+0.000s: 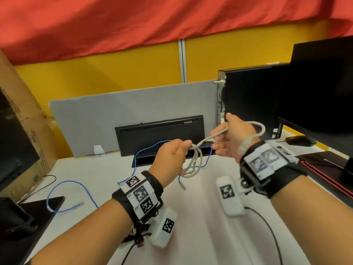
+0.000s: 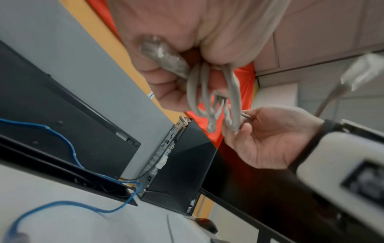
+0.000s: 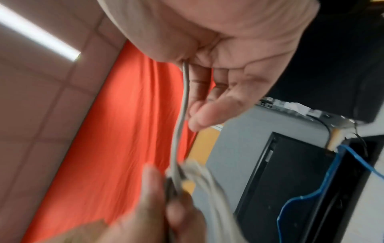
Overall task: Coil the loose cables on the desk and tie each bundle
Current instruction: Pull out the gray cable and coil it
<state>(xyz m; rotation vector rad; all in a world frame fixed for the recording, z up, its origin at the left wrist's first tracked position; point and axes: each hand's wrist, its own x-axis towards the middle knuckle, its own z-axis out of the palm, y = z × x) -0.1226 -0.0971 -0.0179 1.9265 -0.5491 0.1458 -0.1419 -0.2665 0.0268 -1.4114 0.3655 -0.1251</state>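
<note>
A grey cable (image 1: 194, 163) hangs in loops from my left hand (image 1: 172, 153), which grips the coil at its top above the desk. In the left wrist view the loops (image 2: 209, 98) and a clear plug (image 2: 166, 57) sit inside the curled fingers. My right hand (image 1: 232, 138) pinches the cable's free strand (image 1: 214, 134) between thumb and fingers, to the right of the coil; the strand (image 3: 182, 118) runs taut between both hands. The cable's end curves over the back of my right wrist (image 1: 254, 132). A blue cable (image 1: 70, 194) lies loose on the desk.
A black keyboard (image 1: 160, 134) leans against a grey divider (image 1: 124, 111). A black computer case (image 1: 250, 100) and monitor (image 1: 321, 88) stand at the right, with a mouse (image 1: 299, 140) beside them. A cardboard box (image 1: 23, 119) stands at the left. The white desk (image 1: 191, 236) lies below my hands.
</note>
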